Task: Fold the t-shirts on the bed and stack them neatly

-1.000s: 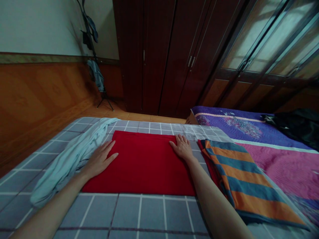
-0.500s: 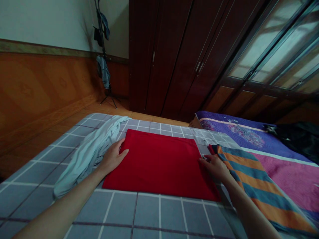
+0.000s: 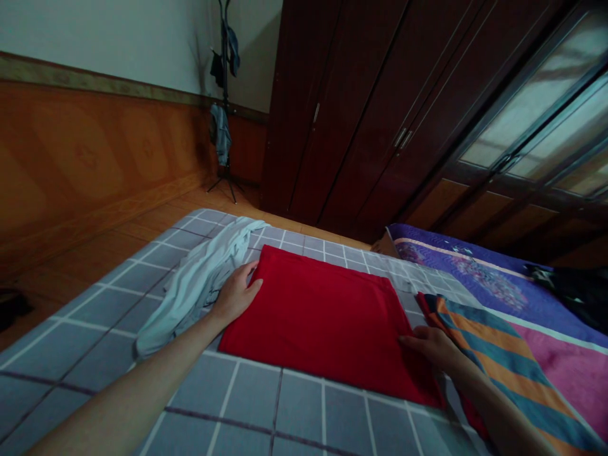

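A red folded cloth [image 3: 323, 316] lies flat, roughly rectangular, on the grey checked bedding [image 3: 180, 399]. At its left edge rests my left hand [image 3: 237, 294], with thumb and fingers apart. My right hand [image 3: 432, 347] is closed at the opposite edge, thumb and fingertips pinching the red cloth there; its lower fingers are partly hidden. Just left of my left hand lies a crumpled pale cloth [image 3: 194, 285]. Beside my right forearm is a folded garment with orange and blue-grey stripes [image 3: 503, 354], and some red fabric shows at its near edge.
A purple and pink bedspread [image 3: 441, 253] extends to the right, with a dark bundle [image 3: 570, 294] on it. Dark wooden wardrobes [image 3: 342, 126] stand behind the bed. A coat stand [image 3: 225, 82] with clothes is in the far left corner, and a dark object [image 3: 14, 304] lies on the floor.
The view has shifted, so most things appear further right. My right hand has come down along the red cloth's right edge and closed on it. My left hand stays at the left edge.
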Demonstrator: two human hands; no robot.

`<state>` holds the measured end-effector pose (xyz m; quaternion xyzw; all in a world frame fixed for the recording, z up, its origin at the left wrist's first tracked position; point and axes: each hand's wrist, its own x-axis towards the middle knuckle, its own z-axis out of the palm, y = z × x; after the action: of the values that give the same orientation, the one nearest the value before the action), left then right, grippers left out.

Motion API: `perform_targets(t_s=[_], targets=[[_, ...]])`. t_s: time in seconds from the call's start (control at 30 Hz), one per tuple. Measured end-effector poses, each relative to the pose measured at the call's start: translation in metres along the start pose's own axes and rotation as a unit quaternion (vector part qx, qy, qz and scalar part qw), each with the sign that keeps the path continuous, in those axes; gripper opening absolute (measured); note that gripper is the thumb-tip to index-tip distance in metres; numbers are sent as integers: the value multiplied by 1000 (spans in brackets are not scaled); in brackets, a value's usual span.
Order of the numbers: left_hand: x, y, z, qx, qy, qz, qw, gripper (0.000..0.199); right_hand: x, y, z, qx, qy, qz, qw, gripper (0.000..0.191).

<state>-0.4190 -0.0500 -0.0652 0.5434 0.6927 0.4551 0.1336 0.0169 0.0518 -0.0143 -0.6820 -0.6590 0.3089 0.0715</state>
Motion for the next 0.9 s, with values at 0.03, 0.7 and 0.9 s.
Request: perform_targets(t_s=[0.03,0.7,0.9], targets=[[0,0,0,-4,5,-3,1000,45,-6,-5,0,67,-30,13,997,24],[0,2,-4,-77,39,-32,996,39,-42,-235,105,266,-115,-243,926,49],[1,2,-4,-71,33,-32,996,39,-44,-261,175,145,-122,-307,933,30]])
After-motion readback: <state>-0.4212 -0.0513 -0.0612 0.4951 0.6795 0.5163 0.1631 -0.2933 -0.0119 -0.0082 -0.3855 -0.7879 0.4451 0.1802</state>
